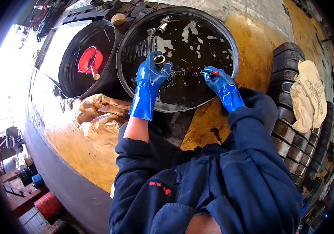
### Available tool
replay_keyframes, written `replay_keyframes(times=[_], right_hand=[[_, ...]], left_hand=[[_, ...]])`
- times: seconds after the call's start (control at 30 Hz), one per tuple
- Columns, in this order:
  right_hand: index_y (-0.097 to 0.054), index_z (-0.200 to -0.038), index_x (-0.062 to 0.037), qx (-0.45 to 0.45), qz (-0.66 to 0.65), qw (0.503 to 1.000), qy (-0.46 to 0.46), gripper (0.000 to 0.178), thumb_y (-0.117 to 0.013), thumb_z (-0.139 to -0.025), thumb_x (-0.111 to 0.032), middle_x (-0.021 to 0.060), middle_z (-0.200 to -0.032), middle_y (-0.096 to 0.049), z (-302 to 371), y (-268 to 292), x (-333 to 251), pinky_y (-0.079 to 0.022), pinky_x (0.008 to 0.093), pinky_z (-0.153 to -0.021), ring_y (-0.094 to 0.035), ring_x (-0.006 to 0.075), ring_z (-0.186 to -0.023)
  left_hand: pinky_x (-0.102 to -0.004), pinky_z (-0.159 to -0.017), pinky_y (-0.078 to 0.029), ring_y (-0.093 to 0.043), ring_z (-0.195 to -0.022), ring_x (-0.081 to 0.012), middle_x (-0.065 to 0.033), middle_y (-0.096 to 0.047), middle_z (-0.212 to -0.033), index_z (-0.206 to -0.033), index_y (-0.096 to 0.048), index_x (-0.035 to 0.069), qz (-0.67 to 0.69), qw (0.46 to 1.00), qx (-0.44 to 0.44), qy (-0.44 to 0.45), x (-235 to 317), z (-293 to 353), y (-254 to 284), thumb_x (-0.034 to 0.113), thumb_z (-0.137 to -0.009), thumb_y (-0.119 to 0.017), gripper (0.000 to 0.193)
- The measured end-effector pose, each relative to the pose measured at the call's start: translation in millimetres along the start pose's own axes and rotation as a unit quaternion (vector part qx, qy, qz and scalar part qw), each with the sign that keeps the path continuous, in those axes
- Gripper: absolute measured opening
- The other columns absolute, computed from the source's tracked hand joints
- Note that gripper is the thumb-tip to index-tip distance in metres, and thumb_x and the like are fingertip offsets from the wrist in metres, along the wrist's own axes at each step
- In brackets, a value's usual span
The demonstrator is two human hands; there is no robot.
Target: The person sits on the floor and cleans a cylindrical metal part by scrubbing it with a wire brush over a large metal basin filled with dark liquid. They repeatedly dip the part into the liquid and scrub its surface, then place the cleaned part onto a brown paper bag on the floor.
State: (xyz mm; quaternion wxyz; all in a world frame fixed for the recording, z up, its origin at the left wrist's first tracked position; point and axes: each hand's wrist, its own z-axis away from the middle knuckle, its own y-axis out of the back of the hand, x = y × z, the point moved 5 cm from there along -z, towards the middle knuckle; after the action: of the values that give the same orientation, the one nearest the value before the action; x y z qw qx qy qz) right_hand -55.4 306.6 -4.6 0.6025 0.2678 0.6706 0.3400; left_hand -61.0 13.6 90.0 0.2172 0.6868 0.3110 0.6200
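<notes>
My left hand (151,72), in a long blue rubber glove, is closed round a shiny metal ring-shaped part (159,59) whose round opening faces up. In a matching glove, my right hand (217,80) pinches a small tool with a red handle (215,73); its kind cannot be made out. Both hands are over a large round tub (235,58) of dark liquid with patches of foam and bubbles. At the tub's far side lie shiny metal cylindrical parts (164,24), partly in the liquid.
Left of the tub stands a black drum (67,74) with a red long-handled scoop (90,59) in it. Crumpled brown paper (100,115) lies nearer me. At the right are stacked dark metal blocks (286,117) with a beige sack (309,93) on top.
</notes>
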Motion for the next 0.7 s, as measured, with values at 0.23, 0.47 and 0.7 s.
replay_keyframes(times=[0.23, 0.47, 0.7], right_hand=[[-0.072, -0.121, -0.0129, -0.046, -0.017, 0.997, -0.061, 0.034, -0.067, -0.096, -0.036, 0.0143, -0.112, -0.076, -6, -6, -3, -0.058, 0.0407, -0.092, -0.073, 0.0324, -0.104], [-0.073, -0.115, -0.0094, -0.005, 0.003, 0.997, -0.080, 0.028, -0.069, -0.097, -0.030, 0.0098, -0.108, -0.076, 1, -11, 17, -0.056, 0.0352, -0.091, -0.073, 0.0240, -0.101], [-0.072, -0.114, -0.0096, -0.006, 0.017, 0.997, -0.076, 0.027, -0.067, -0.098, -0.031, 0.0101, -0.107, -0.076, -3, -14, 24, -0.056, 0.0356, -0.090, -0.073, 0.0253, -0.101]], left_hand=[[-0.0291, -0.082, -0.057, -0.066, -0.089, -0.0130, -0.0051, -0.071, -0.105, -0.127, -0.064, 0.003, 0.139, 0.988, 0.072, 0.012, -54, -13, 35, 0.025, -0.086, -0.086, 0.051], [-0.0292, -0.077, -0.057, -0.066, -0.085, -0.0121, -0.0068, -0.073, -0.100, -0.121, -0.067, 0.003, 0.169, 0.976, 0.122, 0.066, -72, -17, 47, 0.026, -0.087, -0.086, 0.045], [-0.0285, -0.080, -0.055, -0.066, -0.087, -0.0119, -0.0055, -0.072, -0.099, -0.118, -0.067, 0.000, 0.274, 0.941, 0.178, 0.083, -87, -17, 47, 0.023, -0.089, -0.085, 0.041]])
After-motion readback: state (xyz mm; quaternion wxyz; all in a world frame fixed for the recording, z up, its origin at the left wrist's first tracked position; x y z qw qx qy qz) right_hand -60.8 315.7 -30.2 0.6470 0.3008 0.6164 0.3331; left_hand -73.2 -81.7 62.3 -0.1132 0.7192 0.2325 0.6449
